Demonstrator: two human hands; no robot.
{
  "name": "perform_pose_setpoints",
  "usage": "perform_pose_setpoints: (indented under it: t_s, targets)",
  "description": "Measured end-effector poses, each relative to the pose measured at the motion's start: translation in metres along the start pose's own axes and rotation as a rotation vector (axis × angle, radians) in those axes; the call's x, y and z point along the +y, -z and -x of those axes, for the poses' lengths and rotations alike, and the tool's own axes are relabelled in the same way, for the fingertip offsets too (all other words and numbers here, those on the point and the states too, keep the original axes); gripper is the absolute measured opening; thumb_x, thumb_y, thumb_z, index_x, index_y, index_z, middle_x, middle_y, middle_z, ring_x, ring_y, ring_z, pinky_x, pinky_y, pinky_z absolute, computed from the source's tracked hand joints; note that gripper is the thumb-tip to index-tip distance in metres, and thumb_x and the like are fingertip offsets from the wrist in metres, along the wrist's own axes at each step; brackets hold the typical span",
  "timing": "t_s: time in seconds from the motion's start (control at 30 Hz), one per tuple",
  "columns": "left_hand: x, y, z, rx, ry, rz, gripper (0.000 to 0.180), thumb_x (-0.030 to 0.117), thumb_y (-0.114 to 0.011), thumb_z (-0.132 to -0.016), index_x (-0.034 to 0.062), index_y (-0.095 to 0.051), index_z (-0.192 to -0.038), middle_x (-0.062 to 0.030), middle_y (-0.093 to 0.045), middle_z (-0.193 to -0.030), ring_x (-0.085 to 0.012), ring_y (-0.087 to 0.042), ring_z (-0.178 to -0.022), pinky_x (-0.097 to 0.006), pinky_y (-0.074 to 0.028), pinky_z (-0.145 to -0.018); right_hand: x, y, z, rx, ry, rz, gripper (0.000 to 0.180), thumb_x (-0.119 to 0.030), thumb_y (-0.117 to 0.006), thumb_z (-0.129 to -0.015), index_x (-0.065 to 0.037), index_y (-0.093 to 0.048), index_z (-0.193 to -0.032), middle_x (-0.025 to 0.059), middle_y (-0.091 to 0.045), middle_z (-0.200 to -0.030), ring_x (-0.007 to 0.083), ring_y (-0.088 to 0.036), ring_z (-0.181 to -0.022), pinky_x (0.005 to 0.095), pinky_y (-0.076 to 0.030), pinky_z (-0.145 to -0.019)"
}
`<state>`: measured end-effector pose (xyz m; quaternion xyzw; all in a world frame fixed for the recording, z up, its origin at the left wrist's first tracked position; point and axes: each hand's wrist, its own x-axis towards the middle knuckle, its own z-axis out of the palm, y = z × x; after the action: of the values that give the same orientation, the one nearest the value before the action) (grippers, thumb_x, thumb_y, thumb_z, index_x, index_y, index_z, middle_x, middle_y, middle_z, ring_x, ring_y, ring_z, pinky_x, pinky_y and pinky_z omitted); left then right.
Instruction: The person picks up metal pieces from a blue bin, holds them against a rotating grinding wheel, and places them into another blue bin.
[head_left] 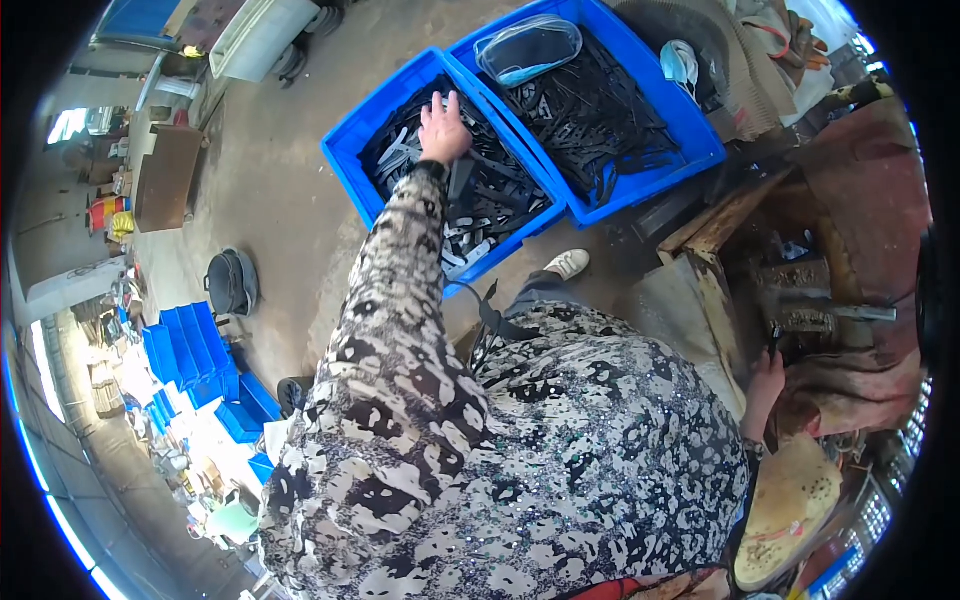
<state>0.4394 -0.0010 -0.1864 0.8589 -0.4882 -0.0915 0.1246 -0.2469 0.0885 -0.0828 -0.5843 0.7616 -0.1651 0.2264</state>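
Dark flat pcs [500,190] fill L blue bin [345,178], which sits on brownish-grey floor [290,180]. L hand [444,130] is over the pcs in that bin, fingers spread; can't tell if touching. R hand [767,383], well to the bin's lower R, is nr a wooden bench [715,225] w/ reddish cloth [860,160]; can't tell if it grips the dark bit at its fingertips. 2nd blue bin [690,150] is just beside the bin's R side. Black tub [230,282] & blue crates [185,345] lie to its lower L. Any lettering on bkgd goods: too small to read.
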Motion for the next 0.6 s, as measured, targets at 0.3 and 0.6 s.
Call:
perform_pose_setpoints:
  t_s: [0.3, 0.6]
  targets:
    - [0.0, -0.005, 0.047, -0.199, -0.108, -0.057, 0.065, 0.011, -0.054, -0.079, 0.0128, -0.034, -0.141, -0.015, -0.032, -0.146, -0.0425, -0.033, -0.131, -0.061, -0.037, -0.097, -0.013, -0.004, 0.005, 0.01, -0.051, -0.01, 0.02, -0.017, -0.051, -0.094, 0.001, -0.059, -0.099, 0.0077, -0.054, -0.063, 0.0152, -0.051, -0.056, 0.0307, -0.041, -0.054]
    - [0.033, 0.005, 0.108, -0.158, -0.121, -0.206, 0.031, 0.015, -0.054, -0.077, 0.0175, -0.068, -0.105, -0.0132, -0.058, -0.111, -0.0385, -0.051, -0.11, -0.054, -0.04, -0.093, -0.009, -0.001, 0.001, 0.03, -0.01, -0.01, 0.022, -0.017, -0.051, -0.094, 0.002, -0.059, -0.101, 0.0104, -0.055, -0.063, 0.0187, -0.053, -0.058, 0.0338, -0.042, -0.056]
